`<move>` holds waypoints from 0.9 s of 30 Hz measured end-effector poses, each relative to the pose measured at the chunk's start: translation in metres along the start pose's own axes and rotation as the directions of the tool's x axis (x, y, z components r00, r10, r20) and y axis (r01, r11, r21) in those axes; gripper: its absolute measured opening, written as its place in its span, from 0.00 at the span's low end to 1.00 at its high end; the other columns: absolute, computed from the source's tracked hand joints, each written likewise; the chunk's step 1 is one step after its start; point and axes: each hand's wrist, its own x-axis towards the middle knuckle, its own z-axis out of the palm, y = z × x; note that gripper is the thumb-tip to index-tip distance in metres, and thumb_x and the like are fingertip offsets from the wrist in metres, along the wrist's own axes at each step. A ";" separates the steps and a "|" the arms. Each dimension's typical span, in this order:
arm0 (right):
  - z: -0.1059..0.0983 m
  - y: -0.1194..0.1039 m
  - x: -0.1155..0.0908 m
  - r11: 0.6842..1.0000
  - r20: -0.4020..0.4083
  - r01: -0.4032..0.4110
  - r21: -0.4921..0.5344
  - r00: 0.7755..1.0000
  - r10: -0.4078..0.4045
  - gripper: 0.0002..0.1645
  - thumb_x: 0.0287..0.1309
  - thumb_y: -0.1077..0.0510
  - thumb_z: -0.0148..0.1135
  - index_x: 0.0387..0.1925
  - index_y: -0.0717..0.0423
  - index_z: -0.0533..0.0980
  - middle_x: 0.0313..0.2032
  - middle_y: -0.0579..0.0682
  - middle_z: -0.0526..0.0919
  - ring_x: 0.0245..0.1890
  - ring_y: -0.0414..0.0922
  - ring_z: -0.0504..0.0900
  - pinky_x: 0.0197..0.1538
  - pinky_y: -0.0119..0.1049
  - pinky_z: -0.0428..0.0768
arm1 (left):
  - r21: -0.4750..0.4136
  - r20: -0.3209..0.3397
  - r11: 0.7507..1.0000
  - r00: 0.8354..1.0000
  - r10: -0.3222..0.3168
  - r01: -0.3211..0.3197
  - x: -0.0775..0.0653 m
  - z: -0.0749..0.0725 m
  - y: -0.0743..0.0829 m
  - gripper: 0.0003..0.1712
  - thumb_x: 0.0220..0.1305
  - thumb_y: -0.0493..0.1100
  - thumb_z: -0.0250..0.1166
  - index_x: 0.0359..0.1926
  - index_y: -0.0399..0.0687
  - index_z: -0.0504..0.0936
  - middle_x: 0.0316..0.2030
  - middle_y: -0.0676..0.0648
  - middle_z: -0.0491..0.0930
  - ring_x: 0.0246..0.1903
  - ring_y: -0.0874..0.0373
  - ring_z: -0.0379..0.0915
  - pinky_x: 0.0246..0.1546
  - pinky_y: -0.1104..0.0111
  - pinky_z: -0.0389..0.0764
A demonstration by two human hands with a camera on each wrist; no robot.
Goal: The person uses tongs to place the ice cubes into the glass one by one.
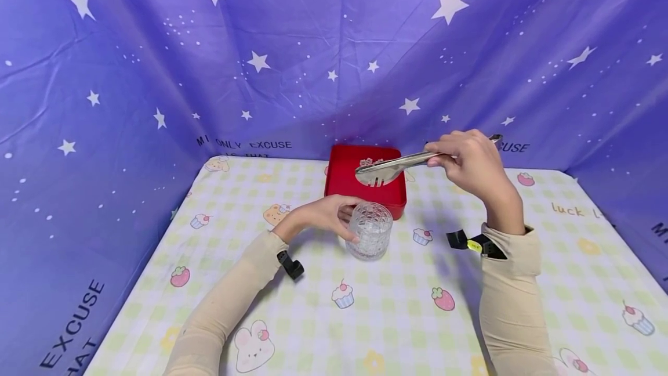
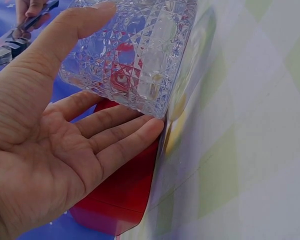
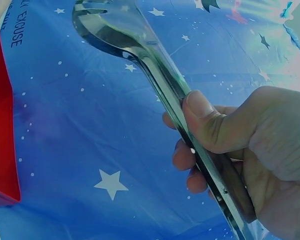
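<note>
My left hand (image 1: 330, 213) steadies a clear cut-pattern glass (image 1: 371, 231) that stands on the table, thumb on its near side and fingers behind. In the left wrist view the thumb and fingertips lie against the patterned wall of the glass (image 2: 135, 55). My right hand (image 1: 469, 161) grips a pair of metal serving tongs (image 1: 412, 159) by the handle, raised above the table. The tongs' slotted head overlaps a red tray (image 1: 341, 181) in the head view. Small clear pieces (image 1: 371, 162) show in that tray, just behind the tongs' head.
The red tray stands at the back of the table, directly behind the glass. A checked tablecloth (image 1: 292, 324) with cupcake and strawberry prints covers the table. Purple star-printed curtains (image 1: 292, 74) hang behind and at both sides. Black straps (image 1: 291, 266) are on the wrists.
</note>
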 end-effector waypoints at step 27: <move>0.003 -0.011 0.000 0.998 0.246 -0.005 -0.064 0.969 0.021 0.09 0.49 0.65 0.76 0.36 0.57 0.89 0.32 0.51 0.89 0.35 0.52 0.84 0.48 0.51 0.72 | 0.006 0.001 1.000 1.000 -0.009 0.009 0.000 0.001 0.002 0.46 0.51 0.33 0.79 0.71 0.39 0.70 0.62 0.38 0.79 0.61 0.47 0.78 0.60 0.67 0.83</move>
